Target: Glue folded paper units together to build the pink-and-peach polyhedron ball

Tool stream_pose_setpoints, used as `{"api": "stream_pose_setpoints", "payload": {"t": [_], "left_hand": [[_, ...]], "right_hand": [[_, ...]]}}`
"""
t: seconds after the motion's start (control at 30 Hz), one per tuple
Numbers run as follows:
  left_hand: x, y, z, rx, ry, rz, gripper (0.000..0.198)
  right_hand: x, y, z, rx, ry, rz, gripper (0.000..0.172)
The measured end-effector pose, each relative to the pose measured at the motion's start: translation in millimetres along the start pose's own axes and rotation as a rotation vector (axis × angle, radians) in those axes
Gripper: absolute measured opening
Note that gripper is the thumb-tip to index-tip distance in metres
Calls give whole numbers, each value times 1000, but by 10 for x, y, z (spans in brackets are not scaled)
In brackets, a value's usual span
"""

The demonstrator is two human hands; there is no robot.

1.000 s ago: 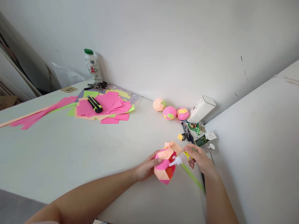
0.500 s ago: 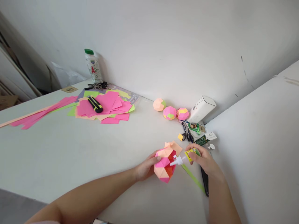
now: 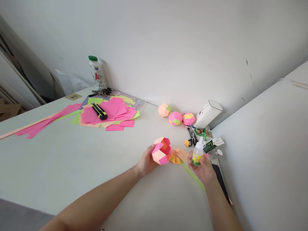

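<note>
My left hand (image 3: 146,161) grips a faceted paper ball (image 3: 160,153) in pink and peach, its open hollow side facing up and to the right. In my right hand (image 3: 203,168) a small glue bottle (image 3: 197,156) with a yellow label stands upright, its white nozzle pointing up and apart from the ball. Between the two hands, peach and orange paper pieces (image 3: 177,157) lie on the table. A green paper strip (image 3: 193,175) runs from them toward my right forearm.
Three finished-looking paper balls (image 3: 175,118) sit by the wall, beside a white box (image 3: 209,113). Scissors (image 3: 192,136) and small items crowd the right corner. Pink paper sheets (image 3: 113,109) with a box cutter (image 3: 99,111), keys (image 3: 102,92) and a white bottle (image 3: 97,73) are at left.
The glue bottle has left the ball's opening, moved right and turned from sideways to nozzle-up. My left hand has shifted the ball slightly left and up, tilting its opening upward.
</note>
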State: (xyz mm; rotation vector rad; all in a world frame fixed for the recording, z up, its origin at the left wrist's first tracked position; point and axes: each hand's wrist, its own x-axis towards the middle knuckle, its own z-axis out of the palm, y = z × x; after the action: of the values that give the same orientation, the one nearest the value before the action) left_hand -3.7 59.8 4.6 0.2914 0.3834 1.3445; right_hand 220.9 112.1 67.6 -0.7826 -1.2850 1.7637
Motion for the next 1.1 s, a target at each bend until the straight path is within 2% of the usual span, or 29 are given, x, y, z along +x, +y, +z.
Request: {"api": "stream_pose_setpoints", "payload": {"t": [0.1, 0.23, 0.4, 0.53, 0.7, 0.83, 1.1], "left_hand": [[49, 118, -7, -86, 47, 61, 43], [53, 122, 8, -131, 57, 16, 44], [33, 33, 9, -108, 63, -50, 46], [27, 26, 19, -123, 80, -57, 45], [28, 23, 21, -124, 70, -70, 48], [33, 11, 10, -132, 73, -60, 47], [41, 13, 48, -100, -29, -5, 45]], "right_hand": [[-3, 253, 47, 40, 33, 54, 26], [-93, 431, 73, 84, 158, 22, 17], [-229, 500, 169, 89, 236, 129, 28], [-248, 590, 250, 19, 273, 198, 29], [-235, 617, 269, -61, 320, 149, 32], [-253, 563, 285, -61, 296, 60, 34], [-183, 664, 378, -50, 144, 111, 28]]}}
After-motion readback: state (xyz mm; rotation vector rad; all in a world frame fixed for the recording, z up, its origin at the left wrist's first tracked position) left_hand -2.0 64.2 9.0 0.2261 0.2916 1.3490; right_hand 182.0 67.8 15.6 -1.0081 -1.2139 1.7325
